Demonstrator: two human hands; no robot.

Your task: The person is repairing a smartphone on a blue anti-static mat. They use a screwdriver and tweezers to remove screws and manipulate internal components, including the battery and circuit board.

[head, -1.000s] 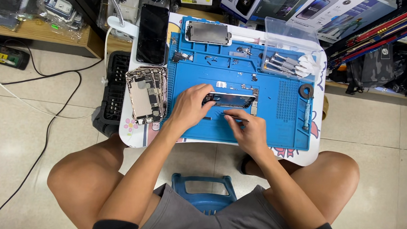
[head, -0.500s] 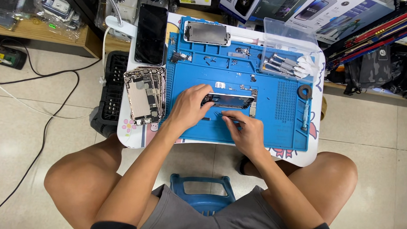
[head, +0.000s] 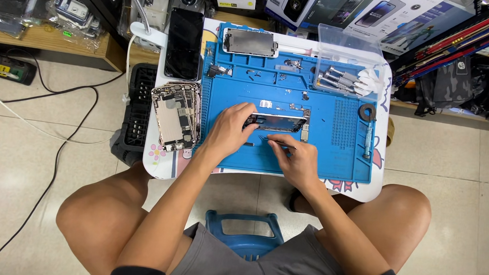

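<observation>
The opened phone frame point(head: 277, 122) lies flat near the middle of the blue mat point(head: 341, 157) on the surface, the left hand point(head: 231, 129) clamped over its left end while the right hand point(head: 298, 158) pinches thin tweezers point(head: 277, 141) just below it. It looks light, stiff and fragile inside, so I judge it best held by its outer edges. The clear plastic box point(head: 347, 54) at the back right holds screwdrivers point(head: 336, 80) and white cloth
</observation>
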